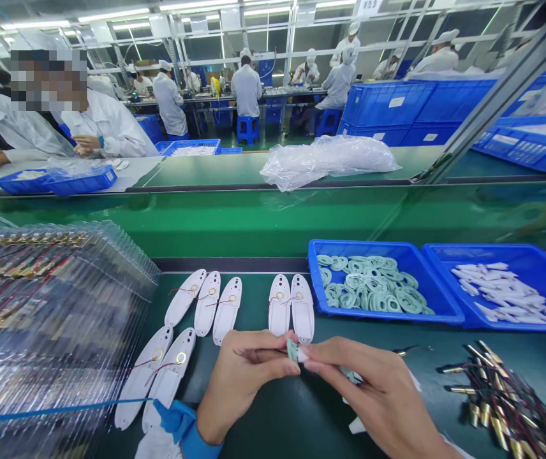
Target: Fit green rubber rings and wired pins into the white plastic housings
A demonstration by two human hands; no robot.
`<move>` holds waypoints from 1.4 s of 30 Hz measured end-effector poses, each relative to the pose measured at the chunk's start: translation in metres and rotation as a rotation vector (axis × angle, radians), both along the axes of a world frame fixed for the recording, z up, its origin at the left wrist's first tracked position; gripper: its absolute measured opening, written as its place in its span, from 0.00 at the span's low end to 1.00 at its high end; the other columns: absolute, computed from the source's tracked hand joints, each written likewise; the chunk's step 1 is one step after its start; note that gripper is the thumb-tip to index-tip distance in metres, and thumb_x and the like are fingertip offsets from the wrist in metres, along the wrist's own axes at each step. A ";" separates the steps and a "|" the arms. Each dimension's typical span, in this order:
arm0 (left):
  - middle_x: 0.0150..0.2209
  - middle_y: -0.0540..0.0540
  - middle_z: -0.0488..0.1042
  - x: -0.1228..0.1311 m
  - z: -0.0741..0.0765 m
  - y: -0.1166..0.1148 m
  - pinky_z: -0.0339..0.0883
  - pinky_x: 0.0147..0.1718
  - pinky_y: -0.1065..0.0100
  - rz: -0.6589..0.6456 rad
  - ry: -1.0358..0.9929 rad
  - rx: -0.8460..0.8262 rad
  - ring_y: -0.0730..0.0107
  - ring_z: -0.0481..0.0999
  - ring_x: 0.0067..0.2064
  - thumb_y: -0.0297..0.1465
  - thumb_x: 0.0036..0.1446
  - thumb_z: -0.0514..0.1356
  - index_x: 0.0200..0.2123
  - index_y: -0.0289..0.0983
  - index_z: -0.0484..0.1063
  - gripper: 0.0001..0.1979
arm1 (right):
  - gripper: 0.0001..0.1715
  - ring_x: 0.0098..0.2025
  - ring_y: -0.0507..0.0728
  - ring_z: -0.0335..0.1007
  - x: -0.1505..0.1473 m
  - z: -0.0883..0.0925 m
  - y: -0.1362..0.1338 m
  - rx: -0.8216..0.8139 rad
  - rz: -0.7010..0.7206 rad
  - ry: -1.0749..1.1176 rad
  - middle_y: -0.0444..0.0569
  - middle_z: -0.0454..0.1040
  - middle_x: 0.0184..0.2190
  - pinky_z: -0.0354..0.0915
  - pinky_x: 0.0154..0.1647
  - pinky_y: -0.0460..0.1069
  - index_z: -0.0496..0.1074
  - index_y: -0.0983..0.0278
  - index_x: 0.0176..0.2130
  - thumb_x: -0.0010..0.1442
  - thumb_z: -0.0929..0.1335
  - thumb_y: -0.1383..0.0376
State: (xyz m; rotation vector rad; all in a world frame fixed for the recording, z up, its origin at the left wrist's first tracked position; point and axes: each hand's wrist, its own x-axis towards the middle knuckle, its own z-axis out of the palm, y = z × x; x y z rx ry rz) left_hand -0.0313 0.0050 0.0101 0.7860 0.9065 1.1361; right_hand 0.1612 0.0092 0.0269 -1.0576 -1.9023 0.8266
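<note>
My left hand (239, 386) and my right hand (373, 392) meet over the dark green mat, both pinching a small pale green ring piece (293, 350) between their fingertips. A white part shows under my right fingers. Several white oval shells (215, 305) with thin red wires lie in rows just beyond and left of my hands. A blue bin of pale green rings (373, 290) sits to the upper right.
A second blue bin of white parts (507, 290) stands at far right. Brass-tipped wired components (502, 401) lie at lower right. A stack of clear blister trays (48, 319) fills the left. A green conveyor (254, 220) runs beyond, with a plastic bag (325, 159) and workers in white behind.
</note>
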 end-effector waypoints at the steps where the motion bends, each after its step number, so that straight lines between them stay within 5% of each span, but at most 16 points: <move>1: 0.33 0.46 0.87 0.000 0.000 0.000 0.79 0.36 0.72 -0.008 0.002 -0.007 0.64 0.86 0.35 0.29 0.42 0.78 0.31 0.41 0.87 0.10 | 0.15 0.30 0.55 0.82 0.000 0.001 0.000 0.022 0.013 -0.019 0.44 0.85 0.32 0.73 0.31 0.44 0.83 0.57 0.38 0.70 0.68 0.55; 7: 0.36 0.44 0.87 -0.001 -0.001 0.000 0.80 0.42 0.65 -0.050 0.012 -0.026 0.58 0.87 0.39 0.33 0.43 0.78 0.35 0.42 0.87 0.12 | 0.15 0.27 0.53 0.80 -0.007 0.004 -0.003 0.137 -0.051 -0.042 0.43 0.82 0.28 0.73 0.28 0.44 0.79 0.58 0.36 0.71 0.67 0.56; 12: 0.43 0.42 0.87 0.000 0.002 0.000 0.79 0.48 0.56 -0.091 -0.047 -0.026 0.54 0.85 0.45 0.39 0.56 0.71 0.47 0.42 0.84 0.16 | 0.09 0.34 0.53 0.81 -0.012 0.007 -0.005 0.233 -0.092 -0.026 0.45 0.81 0.35 0.75 0.37 0.43 0.77 0.58 0.46 0.70 0.68 0.58; 19: 0.44 0.43 0.86 0.003 0.003 -0.001 0.79 0.50 0.61 -0.055 0.025 -0.052 0.58 0.85 0.48 0.39 0.58 0.69 0.53 0.43 0.80 0.19 | 0.07 0.39 0.56 0.80 -0.008 -0.001 -0.001 0.200 -0.126 -0.024 0.49 0.80 0.41 0.76 0.41 0.47 0.77 0.58 0.43 0.70 0.68 0.63; 31: 0.40 0.43 0.87 0.005 0.005 -0.004 0.80 0.49 0.60 -0.043 0.076 -0.027 0.59 0.86 0.42 0.42 0.56 0.70 0.46 0.38 0.84 0.18 | 0.11 0.38 0.56 0.81 -0.012 -0.013 -0.001 0.211 -0.076 0.016 0.48 0.82 0.38 0.77 0.42 0.47 0.81 0.56 0.45 0.71 0.67 0.64; 36: 0.40 0.44 0.87 0.004 0.010 -0.004 0.81 0.45 0.63 -0.061 0.142 -0.065 0.57 0.86 0.42 0.45 0.52 0.72 0.44 0.40 0.85 0.20 | 0.13 0.35 0.54 0.80 -0.018 0.004 -0.008 0.222 -0.117 -0.004 0.47 0.81 0.34 0.75 0.38 0.46 0.80 0.58 0.43 0.73 0.65 0.62; 39: 0.43 0.44 0.87 0.009 0.010 -0.006 0.82 0.44 0.62 -0.047 0.176 -0.088 0.54 0.86 0.43 0.48 0.52 0.70 0.47 0.43 0.84 0.22 | 0.14 0.34 0.54 0.79 0.004 0.021 -0.014 0.297 -0.190 -0.029 0.47 0.81 0.34 0.74 0.38 0.45 0.79 0.59 0.41 0.73 0.65 0.60; 42: 0.42 0.44 0.87 0.013 0.002 -0.006 0.83 0.41 0.61 0.003 0.306 -0.055 0.50 0.86 0.42 0.50 0.50 0.70 0.46 0.44 0.85 0.24 | 0.12 0.36 0.56 0.80 0.068 0.031 -0.024 0.317 -0.502 -0.180 0.47 0.82 0.34 0.73 0.39 0.47 0.77 0.59 0.39 0.71 0.67 0.57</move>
